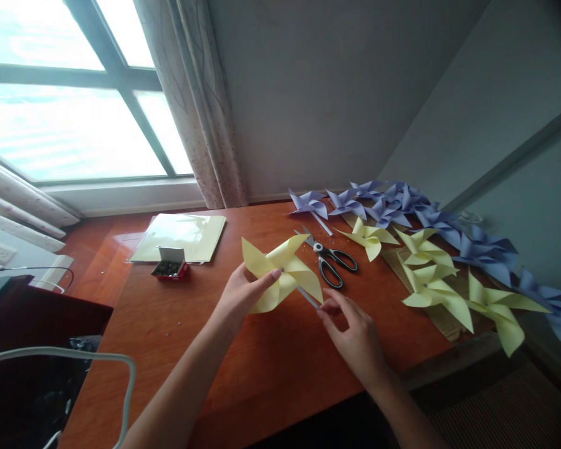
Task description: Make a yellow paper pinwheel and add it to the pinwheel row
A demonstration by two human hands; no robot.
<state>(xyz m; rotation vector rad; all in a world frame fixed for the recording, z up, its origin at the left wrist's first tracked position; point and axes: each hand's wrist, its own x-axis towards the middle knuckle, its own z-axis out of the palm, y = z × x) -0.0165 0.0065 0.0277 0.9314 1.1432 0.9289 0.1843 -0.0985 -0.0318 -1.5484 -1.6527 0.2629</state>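
Observation:
My left hand (242, 294) holds a yellow paper pinwheel (280, 272) just above the wooden table (262, 362), thumb pressed on its centre. My right hand (354, 332) pinches the lower end of the pinwheel's pale stick (308, 297). Black-handled scissors (328, 258) lie shut on the table just beyond the pinwheel.
Several finished yellow pinwheels (430, 280) and purple pinwheels (393, 202) lie along the table's right side and back. A small red box of pins (170, 267) sits next to a stack of yellow paper (182, 237) at the left. A window and curtain are behind.

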